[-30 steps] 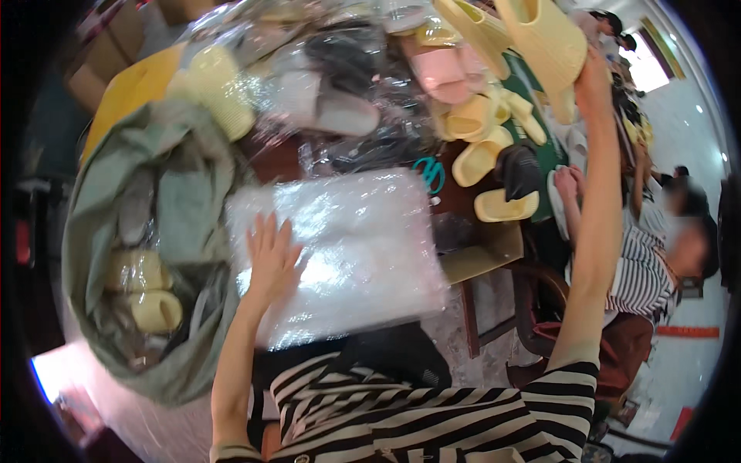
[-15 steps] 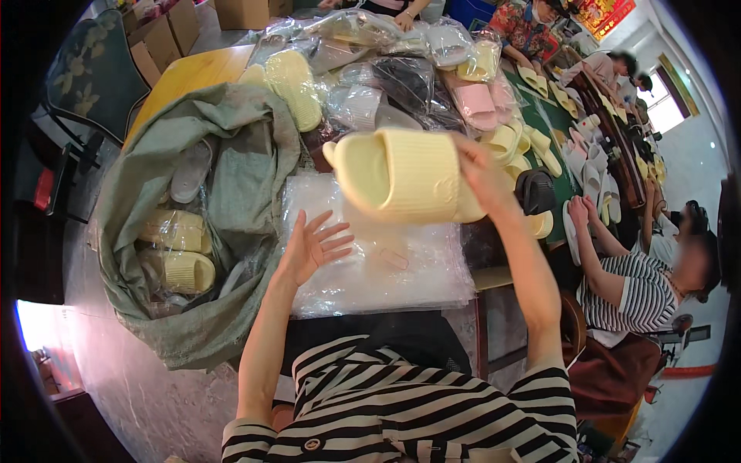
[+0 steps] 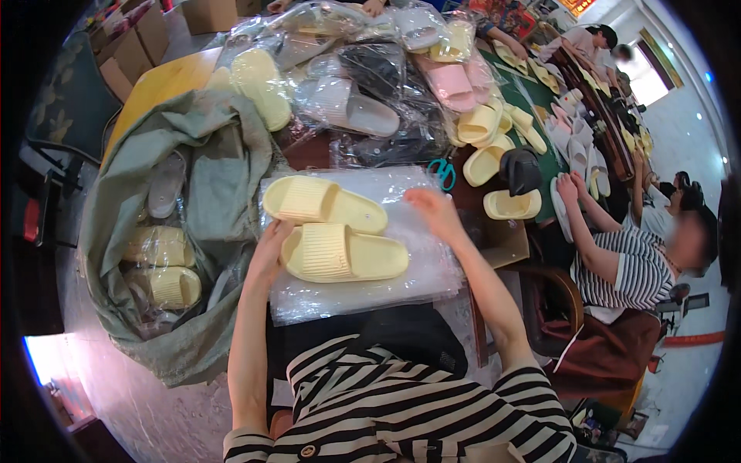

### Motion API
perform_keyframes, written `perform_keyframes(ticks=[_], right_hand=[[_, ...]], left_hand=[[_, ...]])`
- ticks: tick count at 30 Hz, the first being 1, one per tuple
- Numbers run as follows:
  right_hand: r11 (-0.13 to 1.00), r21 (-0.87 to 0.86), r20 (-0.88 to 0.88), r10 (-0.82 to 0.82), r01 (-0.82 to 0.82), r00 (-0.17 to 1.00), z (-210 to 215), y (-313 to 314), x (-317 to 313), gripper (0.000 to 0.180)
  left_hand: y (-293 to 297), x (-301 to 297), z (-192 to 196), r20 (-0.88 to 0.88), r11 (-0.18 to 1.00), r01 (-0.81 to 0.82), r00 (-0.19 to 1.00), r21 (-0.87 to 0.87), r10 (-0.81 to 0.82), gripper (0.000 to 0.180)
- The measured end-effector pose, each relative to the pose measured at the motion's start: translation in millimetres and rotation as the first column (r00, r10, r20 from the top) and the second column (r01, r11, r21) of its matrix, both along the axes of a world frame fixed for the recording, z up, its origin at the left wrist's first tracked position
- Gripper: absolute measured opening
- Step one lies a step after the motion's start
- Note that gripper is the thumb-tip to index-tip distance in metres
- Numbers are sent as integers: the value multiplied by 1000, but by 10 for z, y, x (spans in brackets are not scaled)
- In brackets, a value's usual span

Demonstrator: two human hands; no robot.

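1. Here the left hand lies open, touching the nearer yellow slipper on the clear bags
2. The right hand is open, holding nothing
3. The slippery bags could slide, dropping both slippers

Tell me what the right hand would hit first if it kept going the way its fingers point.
The right hand points up-left across the plastic bags. Probably it would first meet the heel end of the upper yellow slipper, though depth is hard to judge.
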State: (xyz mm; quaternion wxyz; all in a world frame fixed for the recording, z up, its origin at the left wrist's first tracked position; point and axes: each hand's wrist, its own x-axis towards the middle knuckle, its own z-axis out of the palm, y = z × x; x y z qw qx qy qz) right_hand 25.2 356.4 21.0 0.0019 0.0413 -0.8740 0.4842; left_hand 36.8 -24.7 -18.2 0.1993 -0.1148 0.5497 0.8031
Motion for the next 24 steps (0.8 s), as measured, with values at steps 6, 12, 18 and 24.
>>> perform_keyframes(ticks=[6, 12, 18, 24], right_hand=[[901, 126, -199, -387, 415, 900, -822, 1471, -785, 11], [670, 652, -33, -442, 354, 897, -747, 1104, -1062, 52], [849, 385, 367, -502, 363, 783, -654, 1477, -1214, 62], [860, -138, 534, -354, 492, 768, -206, 1700, -644, 42]], left_hand=[[107, 36, -15, -220, 896, -73, 975, -438, -27, 71], [99, 167, 219, -561, 397, -433, 772, -809, -300, 60], [630, 111, 479, -517, 341, -396, 737, -853, -436, 73], [749, -89, 312, -340, 267, -241, 832, -933, -439, 89]])
